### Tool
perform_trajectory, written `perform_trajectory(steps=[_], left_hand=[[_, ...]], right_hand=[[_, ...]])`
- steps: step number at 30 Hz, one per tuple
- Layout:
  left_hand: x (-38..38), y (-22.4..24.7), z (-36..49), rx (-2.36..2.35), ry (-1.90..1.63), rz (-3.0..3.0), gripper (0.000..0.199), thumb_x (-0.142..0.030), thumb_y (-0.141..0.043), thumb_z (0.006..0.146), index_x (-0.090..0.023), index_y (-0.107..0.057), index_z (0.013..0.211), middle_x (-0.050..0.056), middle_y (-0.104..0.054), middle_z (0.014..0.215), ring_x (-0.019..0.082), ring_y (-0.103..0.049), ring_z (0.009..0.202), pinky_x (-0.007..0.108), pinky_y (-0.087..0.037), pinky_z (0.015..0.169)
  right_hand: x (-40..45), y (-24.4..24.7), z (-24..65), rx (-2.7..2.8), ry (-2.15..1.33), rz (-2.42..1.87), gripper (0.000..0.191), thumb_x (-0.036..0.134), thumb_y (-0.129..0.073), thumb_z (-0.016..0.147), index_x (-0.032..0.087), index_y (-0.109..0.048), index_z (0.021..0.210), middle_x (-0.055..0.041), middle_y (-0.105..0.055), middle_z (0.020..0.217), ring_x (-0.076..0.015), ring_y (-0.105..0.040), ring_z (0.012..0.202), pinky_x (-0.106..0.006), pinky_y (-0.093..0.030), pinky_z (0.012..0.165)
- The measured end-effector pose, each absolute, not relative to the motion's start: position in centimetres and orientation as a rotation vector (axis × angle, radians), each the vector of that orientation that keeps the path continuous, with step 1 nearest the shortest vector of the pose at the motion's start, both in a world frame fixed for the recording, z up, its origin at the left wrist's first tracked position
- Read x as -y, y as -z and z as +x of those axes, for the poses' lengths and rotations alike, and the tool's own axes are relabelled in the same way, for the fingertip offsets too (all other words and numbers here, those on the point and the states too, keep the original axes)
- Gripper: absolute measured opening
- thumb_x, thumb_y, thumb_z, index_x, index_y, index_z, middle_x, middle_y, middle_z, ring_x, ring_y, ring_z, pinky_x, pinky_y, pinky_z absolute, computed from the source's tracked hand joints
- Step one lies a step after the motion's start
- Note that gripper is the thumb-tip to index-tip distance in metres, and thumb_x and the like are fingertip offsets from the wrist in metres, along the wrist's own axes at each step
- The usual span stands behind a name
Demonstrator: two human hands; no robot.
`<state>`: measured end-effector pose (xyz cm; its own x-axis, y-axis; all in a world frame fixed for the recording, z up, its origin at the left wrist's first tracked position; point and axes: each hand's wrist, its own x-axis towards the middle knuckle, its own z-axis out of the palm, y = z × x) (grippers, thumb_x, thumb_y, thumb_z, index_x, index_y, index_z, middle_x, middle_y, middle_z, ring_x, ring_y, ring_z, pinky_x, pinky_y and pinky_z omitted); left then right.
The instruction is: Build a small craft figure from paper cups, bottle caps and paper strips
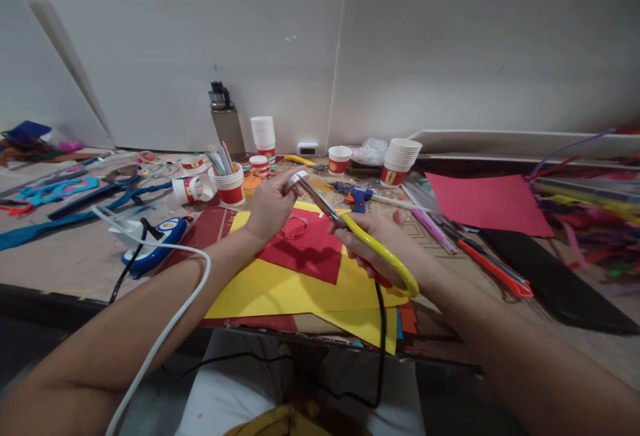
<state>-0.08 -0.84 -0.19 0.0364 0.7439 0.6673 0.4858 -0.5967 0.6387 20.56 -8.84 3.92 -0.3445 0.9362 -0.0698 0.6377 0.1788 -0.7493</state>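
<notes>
left hand [273, 206]: fingers pinched on small white piece [297, 181], above red sheet [320, 259]
right hand [375, 243]: fingers wrapped round handles of scissors [321, 200], blades toward 10 o'clock, tips at white piece, contact unclear
red sheet: on yellow paper [275, 293], red ring [295, 227] on top
from red sheet: cup of sticks [229, 188] 10 o'clock, glue gun [360, 199] 2 o'clock, red cutter [495, 268] 3 o'clock

Yellow-handled scissors [383, 249], red sheet [320, 256] over yellow sheets [270, 293], blue glue gun [359, 199]
</notes>
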Motion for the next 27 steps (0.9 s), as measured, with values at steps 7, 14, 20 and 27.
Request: perform_trajectory(steps=[7,14,20,27], left_hand=[[1.0,0.1,-0.1,-1.354,-1.575,2.176,0.037,-0.017,-0.057,0.083,-0.025,-0.067,0.118,0.005,-0.073,0.105,0.019,-0.066,0.090,0.031,-0.049,0.083],[1.0,0.2,-0.1,-1.347,-1.569,2.159,0.038,-0.016,-0.057,0.083,-0.025,-0.067,0.119,0.005,-0.073,0.107,0.018,-0.067,0.091,0.031,-0.049,0.083],[1.1,0.0,0.1,-1.327,-1.593,2.133,0.036,-0.014,-0.056,0.083,-0.026,-0.069,0.115,0.002,-0.075,0.099,0.017,-0.066,0.090,0.030,-0.049,0.083],[1.3,-0.3,0.1,-1.339,-1.596,2.129,0.035,-0.012,-0.056,0.083,-0.027,-0.070,0.111,0.001,-0.075,0.098,0.015,-0.066,0.082,0.028,-0.050,0.078]], right_hand=[[8.6,-2.8,21.0,2.044,-0.964,-1.440,0.026,0.044,-0.046,0.088,0.020,-0.058,0.087,0.0033,-0.051,0.058,-0.0078,-0.049,0.039,-0.018,-0.038,0.034],[9.0,-4.3,20.9,2.118,-0.968,-1.477,0.022,0.040,-0.049,0.086,0.019,-0.057,0.083,0.0036,-0.051,0.058,-0.0079,-0.049,0.039,-0.018,-0.039,0.036],[9.3,-4.6,20.5,2.036,-1.071,-1.456,0.021,0.040,-0.054,0.082,0.019,-0.056,0.083,0.0046,-0.048,0.057,-0.0074,-0.047,0.040,-0.018,-0.041,0.035],[8.9,-3.2,20.9,1.974,-1.092,-1.413,0.027,0.045,-0.049,0.086,0.019,-0.058,0.087,0.0047,-0.047,0.056,-0.0068,-0.045,0.040,-0.017,-0.039,0.033]])
